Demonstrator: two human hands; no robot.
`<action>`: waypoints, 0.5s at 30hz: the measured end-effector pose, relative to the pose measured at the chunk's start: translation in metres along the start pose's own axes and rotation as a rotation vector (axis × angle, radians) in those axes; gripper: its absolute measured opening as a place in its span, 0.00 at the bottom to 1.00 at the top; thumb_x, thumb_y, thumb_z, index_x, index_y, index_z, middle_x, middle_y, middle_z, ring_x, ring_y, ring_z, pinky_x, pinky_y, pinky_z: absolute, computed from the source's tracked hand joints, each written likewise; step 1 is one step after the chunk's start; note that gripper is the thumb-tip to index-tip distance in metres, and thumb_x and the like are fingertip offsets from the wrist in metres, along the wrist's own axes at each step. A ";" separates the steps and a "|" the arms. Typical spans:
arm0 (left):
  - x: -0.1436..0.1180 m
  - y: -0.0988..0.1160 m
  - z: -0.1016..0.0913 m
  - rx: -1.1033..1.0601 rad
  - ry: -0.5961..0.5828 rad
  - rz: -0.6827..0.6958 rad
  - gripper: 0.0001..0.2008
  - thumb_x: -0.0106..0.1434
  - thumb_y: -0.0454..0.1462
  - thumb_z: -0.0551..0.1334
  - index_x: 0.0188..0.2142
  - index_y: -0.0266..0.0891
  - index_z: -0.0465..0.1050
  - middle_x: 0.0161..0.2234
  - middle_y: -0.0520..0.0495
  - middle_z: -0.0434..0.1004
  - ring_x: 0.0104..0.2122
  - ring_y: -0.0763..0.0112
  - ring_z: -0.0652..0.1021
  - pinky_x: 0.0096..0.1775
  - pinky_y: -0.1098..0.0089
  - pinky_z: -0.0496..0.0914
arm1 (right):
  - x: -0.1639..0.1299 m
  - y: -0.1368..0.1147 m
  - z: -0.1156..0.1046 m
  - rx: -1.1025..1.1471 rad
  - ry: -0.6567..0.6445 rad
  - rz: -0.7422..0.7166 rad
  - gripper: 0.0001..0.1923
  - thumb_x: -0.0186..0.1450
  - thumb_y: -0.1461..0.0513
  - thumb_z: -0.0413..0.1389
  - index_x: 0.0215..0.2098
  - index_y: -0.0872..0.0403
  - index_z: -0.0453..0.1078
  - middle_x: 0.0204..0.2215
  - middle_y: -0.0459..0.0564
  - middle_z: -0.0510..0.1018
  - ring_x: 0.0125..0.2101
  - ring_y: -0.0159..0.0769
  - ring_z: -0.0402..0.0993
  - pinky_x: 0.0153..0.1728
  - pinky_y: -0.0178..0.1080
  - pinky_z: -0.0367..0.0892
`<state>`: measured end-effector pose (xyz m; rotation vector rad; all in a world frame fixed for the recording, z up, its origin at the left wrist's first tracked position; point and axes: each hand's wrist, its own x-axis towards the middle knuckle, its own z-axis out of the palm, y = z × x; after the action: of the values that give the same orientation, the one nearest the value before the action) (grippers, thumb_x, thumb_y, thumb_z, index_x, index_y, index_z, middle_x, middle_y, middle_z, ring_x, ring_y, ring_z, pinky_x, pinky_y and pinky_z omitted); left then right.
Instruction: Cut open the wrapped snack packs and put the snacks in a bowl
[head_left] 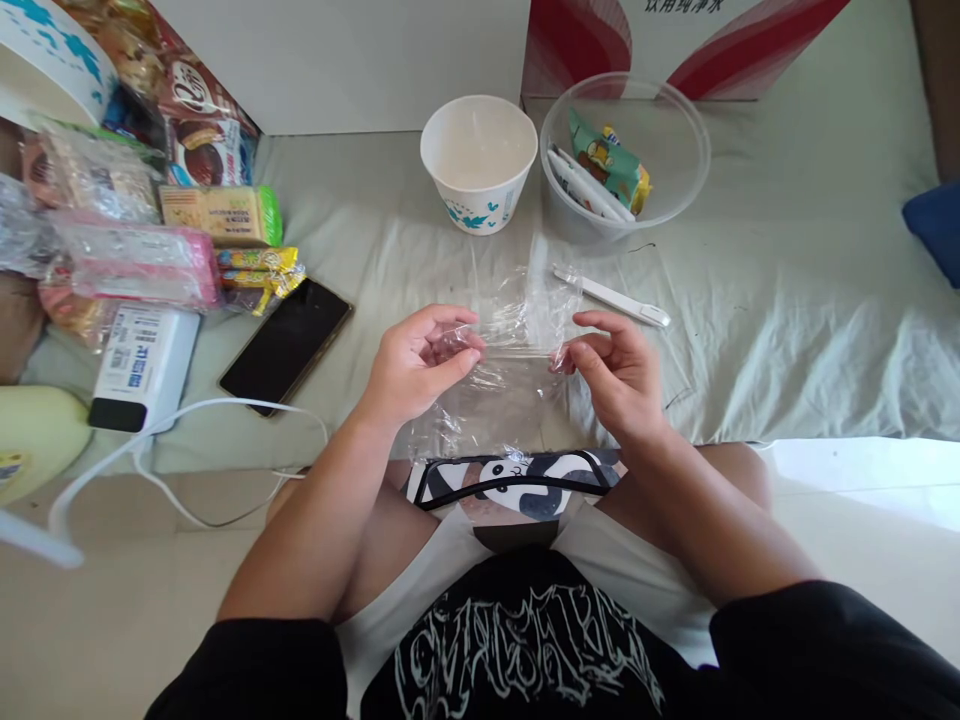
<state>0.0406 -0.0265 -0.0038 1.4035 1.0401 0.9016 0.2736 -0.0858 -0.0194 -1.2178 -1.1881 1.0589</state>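
In the middle of the frame, the left hand (412, 360) and right hand (619, 375) each pinch crinkled clear plastic film (517, 395) between thumb and fingers, part of it stretched between them above a pale green cloth (787, 330), with a slim white tool (611, 297) lying just beyond the right hand. At upper centre a white paper bowl (484, 205) stands beside a clear plastic tub (686, 200) holding small packets (611, 165), while toward the left a dark phone (289, 345) lies near packaged snacks (217, 215) and a looping white cable (225, 403).
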 end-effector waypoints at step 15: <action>0.003 -0.009 0.001 0.524 0.030 0.380 0.04 0.61 0.37 0.67 0.33 0.45 0.84 0.33 0.48 0.73 0.30 0.71 0.74 0.34 0.67 0.73 | 0.006 0.002 -0.007 -0.602 0.068 -0.399 0.03 0.65 0.63 0.60 0.34 0.48 0.75 0.40 0.52 0.76 0.42 0.42 0.76 0.43 0.49 0.72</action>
<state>0.0417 -0.0243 -0.0125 2.0824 1.0988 0.9600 0.2807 -0.0808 -0.0204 -1.3672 -1.6768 0.3630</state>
